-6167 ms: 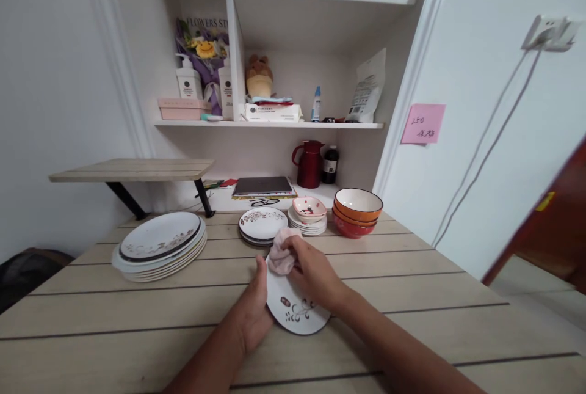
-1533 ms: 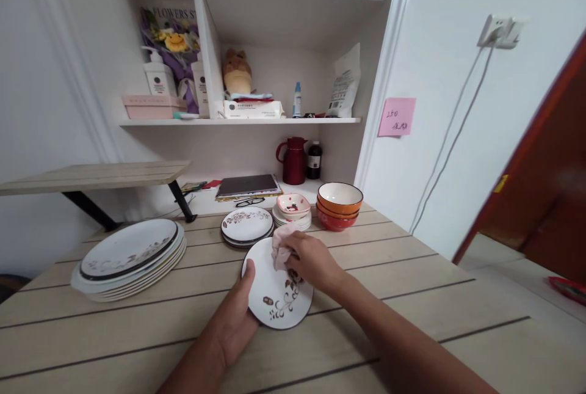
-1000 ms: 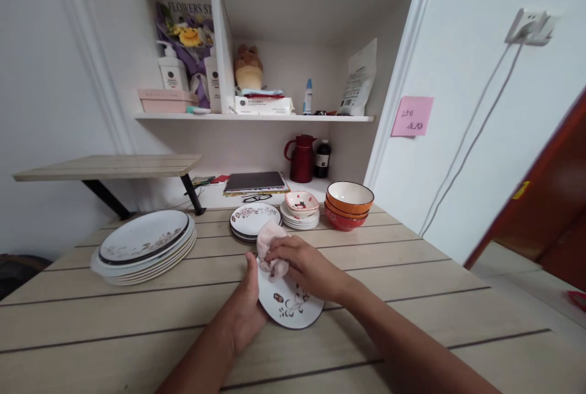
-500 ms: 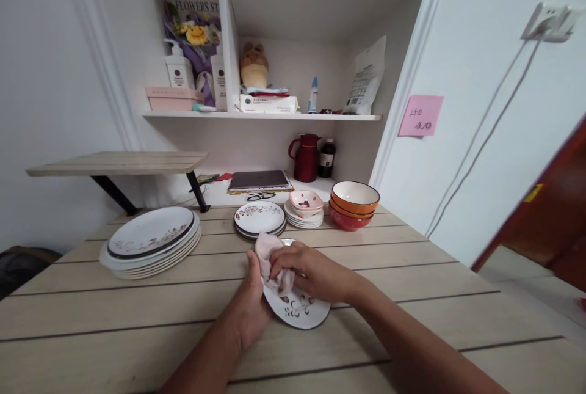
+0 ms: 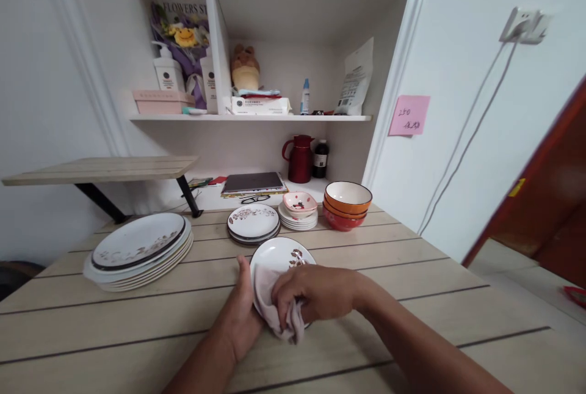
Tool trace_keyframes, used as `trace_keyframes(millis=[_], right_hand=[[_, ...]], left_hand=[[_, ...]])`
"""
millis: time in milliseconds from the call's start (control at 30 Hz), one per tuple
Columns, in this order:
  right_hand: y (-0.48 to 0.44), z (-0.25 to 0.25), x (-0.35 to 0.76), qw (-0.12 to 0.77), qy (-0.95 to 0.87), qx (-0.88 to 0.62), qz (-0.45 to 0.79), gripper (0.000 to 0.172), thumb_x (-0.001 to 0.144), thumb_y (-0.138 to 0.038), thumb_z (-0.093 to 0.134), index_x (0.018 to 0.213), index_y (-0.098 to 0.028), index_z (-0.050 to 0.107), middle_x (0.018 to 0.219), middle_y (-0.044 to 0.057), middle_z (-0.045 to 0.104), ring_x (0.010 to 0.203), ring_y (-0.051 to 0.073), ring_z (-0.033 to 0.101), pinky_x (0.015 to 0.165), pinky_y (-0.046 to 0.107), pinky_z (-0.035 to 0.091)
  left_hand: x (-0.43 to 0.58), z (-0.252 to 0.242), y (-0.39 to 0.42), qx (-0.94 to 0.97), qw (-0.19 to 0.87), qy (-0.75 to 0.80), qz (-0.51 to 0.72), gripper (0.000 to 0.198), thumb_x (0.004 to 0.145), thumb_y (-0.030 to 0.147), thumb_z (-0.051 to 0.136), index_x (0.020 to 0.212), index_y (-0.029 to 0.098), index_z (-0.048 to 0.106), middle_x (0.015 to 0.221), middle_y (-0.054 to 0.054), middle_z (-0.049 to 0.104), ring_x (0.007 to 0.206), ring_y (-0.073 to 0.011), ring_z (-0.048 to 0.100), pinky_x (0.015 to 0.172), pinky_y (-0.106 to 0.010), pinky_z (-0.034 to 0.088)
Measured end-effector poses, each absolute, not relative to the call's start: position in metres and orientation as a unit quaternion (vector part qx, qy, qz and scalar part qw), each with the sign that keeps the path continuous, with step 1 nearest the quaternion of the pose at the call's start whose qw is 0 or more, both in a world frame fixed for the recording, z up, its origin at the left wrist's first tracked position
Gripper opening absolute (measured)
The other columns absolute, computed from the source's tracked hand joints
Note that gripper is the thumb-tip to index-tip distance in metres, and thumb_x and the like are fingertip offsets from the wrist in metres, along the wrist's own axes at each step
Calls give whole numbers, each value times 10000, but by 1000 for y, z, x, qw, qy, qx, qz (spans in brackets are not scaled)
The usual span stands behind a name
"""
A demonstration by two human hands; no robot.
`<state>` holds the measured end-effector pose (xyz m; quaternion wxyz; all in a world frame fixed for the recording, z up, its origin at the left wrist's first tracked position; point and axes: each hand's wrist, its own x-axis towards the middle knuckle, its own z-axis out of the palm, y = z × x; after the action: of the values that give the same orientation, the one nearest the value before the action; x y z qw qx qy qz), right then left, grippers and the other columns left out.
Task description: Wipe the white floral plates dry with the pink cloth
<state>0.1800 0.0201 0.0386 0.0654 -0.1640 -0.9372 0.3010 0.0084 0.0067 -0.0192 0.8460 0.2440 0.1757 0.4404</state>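
A small white plate (image 5: 279, 253) with a brown flower pattern lies tilted over the wooden table (image 5: 137, 314) in front of me. My left hand (image 5: 244, 314) grips its left rim, thumb on top. My right hand (image 5: 315, 292) is closed on a pale pink cloth (image 5: 274, 305) and presses it against the near half of the plate. The near part of the plate is hidden behind the cloth and my right hand.
A stack of large plates (image 5: 137, 250) sits at the left. Farther back stand a stack of small patterned plates (image 5: 253, 223), saucers with a pink bowl (image 5: 299, 206) and stacked orange bowls (image 5: 347, 204). Behind them a shelf holds a red jug (image 5: 300, 159).
My right hand has dragged the cloth from the plate's far edge down to its near edge. The plate's far half now shows bare. My left hand keeps its hold.
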Motion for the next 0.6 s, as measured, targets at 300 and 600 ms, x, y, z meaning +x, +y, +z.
trace_keyframes(millis=[300, 600], right_hand=[[29, 40, 202, 14, -855, -448, 260, 283, 652, -170, 674, 912, -273, 720, 890, -40, 705, 811, 162, 618, 657, 222, 402], [30, 38, 196, 108, -796, -553, 221, 674, 583, -230, 739, 1218, -291, 522, 1049, 16, 680, 870, 196, 612, 643, 244, 369]], left_hand=[[8, -17, 7, 231, 810, 257, 473, 676, 871, 571, 430, 1405, 156, 444, 1295, -151, 615, 1280, -281, 498, 1122, -457, 292], [6, -7, 3, 235, 804, 282, 468, 664, 844, 502, 552, 1405, 168, 434, 1297, -171, 610, 1218, -311, 553, 1071, -486, 357]])
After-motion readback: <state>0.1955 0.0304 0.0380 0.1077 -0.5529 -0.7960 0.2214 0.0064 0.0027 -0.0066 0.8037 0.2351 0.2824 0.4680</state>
